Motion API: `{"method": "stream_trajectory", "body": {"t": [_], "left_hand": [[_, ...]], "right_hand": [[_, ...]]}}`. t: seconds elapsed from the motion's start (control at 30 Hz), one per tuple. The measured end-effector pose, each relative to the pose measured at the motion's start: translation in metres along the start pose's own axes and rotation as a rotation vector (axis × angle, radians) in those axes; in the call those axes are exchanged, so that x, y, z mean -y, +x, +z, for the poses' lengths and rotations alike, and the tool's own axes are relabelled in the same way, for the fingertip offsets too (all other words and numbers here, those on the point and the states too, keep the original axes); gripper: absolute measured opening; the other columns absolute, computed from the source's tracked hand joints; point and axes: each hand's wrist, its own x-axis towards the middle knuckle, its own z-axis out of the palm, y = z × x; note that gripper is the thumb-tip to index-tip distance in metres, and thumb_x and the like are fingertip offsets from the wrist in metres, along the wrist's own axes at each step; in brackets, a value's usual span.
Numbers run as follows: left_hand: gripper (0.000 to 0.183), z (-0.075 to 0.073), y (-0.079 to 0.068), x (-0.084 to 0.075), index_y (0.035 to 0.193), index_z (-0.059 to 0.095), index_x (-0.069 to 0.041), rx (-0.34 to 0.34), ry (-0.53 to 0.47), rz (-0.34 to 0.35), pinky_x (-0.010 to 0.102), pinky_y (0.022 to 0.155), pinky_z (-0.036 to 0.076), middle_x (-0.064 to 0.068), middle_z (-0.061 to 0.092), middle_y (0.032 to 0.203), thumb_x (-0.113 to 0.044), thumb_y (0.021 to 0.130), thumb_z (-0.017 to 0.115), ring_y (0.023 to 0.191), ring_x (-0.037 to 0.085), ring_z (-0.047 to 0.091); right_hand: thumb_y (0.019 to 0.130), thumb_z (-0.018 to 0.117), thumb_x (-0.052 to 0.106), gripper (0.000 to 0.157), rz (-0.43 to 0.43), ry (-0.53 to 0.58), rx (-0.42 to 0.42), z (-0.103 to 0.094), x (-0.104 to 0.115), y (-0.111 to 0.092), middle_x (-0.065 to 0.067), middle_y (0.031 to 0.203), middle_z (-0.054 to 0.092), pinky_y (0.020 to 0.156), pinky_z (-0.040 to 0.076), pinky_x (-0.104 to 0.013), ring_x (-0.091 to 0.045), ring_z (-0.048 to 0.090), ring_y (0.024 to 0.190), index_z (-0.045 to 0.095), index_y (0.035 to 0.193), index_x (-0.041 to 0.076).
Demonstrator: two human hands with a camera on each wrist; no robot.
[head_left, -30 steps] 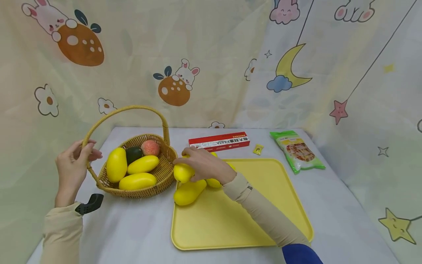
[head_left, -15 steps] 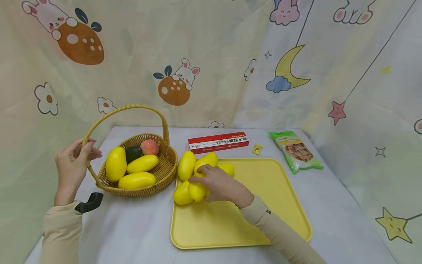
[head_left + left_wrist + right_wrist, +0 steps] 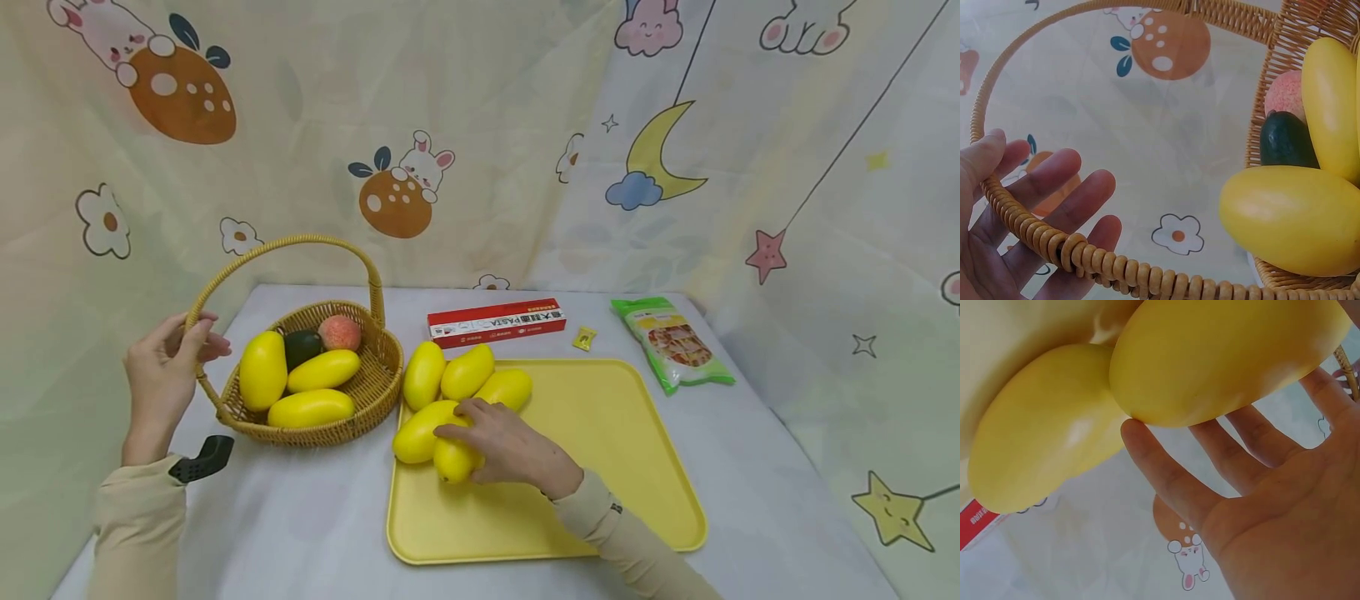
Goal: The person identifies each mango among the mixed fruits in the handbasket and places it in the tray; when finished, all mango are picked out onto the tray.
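1. Worktop [image 3: 300, 525]: white covering; carries everything noted below.
2. Yellow tray [image 3: 615, 417]: flat, just beside the basket. Four loose yellow fruits [image 3: 467, 372] cluster toward its far left corner, one lying across the rim.
3. Wicker basket [image 3: 367, 390]: left of the tray, three yellow fruits [image 3: 263, 371] inside. Its tall handle [image 3: 303, 239] looks stiff, a sound place to steady it.
4. Green-edged bag [image 3: 678, 346]: lies at far right, well apart from both hands.
5. Pasta box [image 3: 497, 323]: red and white, just beyond the tray.
6. Left hand [image 3: 161, 375]: thumb and fingers pinch the handle's left side; the other fingertips spread loosely.
7. Right hand [image 3: 517, 442]: over the tray, partly closed, thumb and fingers spanning one fruit. Grip firmness: cannot tell.
8. Held fruit [image 3: 453, 461]: at the tray's left part, beside another; contact with the tray hidden. Smooth, faintly shiny; judged light, firm, slightly slippery, apt to roll. Surest hold: round the broad middle, not the tapered ends.
9. Dark green fruit [image 3: 302, 347] and pink peach [image 3: 340, 332]: side by side in the basket.
10. Small yellow sachet [image 3: 584, 337]: right of the box.
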Motion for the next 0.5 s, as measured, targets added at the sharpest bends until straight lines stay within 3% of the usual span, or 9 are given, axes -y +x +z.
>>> {"method": "stream_trajectory", "body": {"t": [0.27,0.5], "left_hand": [[0.019,0.000,0.000,0.000,0.107,0.067,-0.013,0.003,-0.018,0.021,0.007,0.066,0.050,-0.017,0.066,0.069,-0.026,0.096,0.058,0.065,-0.002,0.064],[0.026,-0.001,0.000,0.000,0.111,0.065,-0.006,0.001,-0.004,0.036,0.006,0.066,0.049,-0.017,0.066,0.069,-0.026,0.097,0.057,0.065,-0.003,0.064]], "right_hand": [[0.073,0.084,0.035,0.067,0.010,0.022,0.020,0.007,0.004,0.000,-0.007,0.128,0.052,0.089,0.048,-0.034,-0.021,0.048,0.115,0.055,0.133,0.027],[0.074,0.084,0.034,0.066,-0.001,0.001,0.019,0.015,0.007,0.001,-0.005,0.126,0.050,0.091,0.047,-0.036,-0.020,0.047,0.114,0.054,0.133,0.028]]}}
